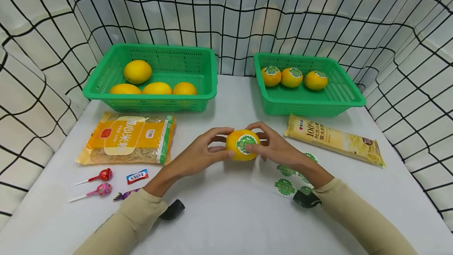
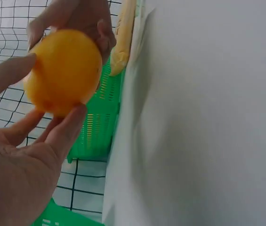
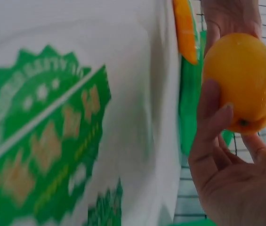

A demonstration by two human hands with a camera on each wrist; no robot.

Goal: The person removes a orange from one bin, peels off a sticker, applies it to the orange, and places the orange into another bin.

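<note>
Head view: both hands meet over the middle of the white table (image 1: 226,215). The left hand (image 1: 198,154) cups an orange (image 1: 242,145) from its side, fingers curled round it; the right hand (image 1: 274,146) grasps the other side, thumb pressed on the green sticker (image 1: 246,143) on the fruit's front. The orange is held just above the table, between the two green baskets and the person. The left basket (image 1: 152,78) holds four plain oranges; the right basket (image 1: 308,85) holds three stickered ones. A sheet of green stickers (image 1: 284,186) lies under the right forearm. A noodle packet (image 1: 129,139) sits at left, a pasta packet (image 1: 334,139) at right, with two lollipops (image 1: 100,182) and a wrapped sweet (image 1: 137,176) near the left sleeve.

Left wrist view: the left hand's fingers (image 2: 62,134) wrap the orange (image 2: 64,70) from below, the other hand's fingertips touching its top.

Right wrist view: the right hand (image 3: 236,183) holds the orange (image 3: 243,80), with a blurred sticker (image 3: 43,141) close to the lens.
</note>
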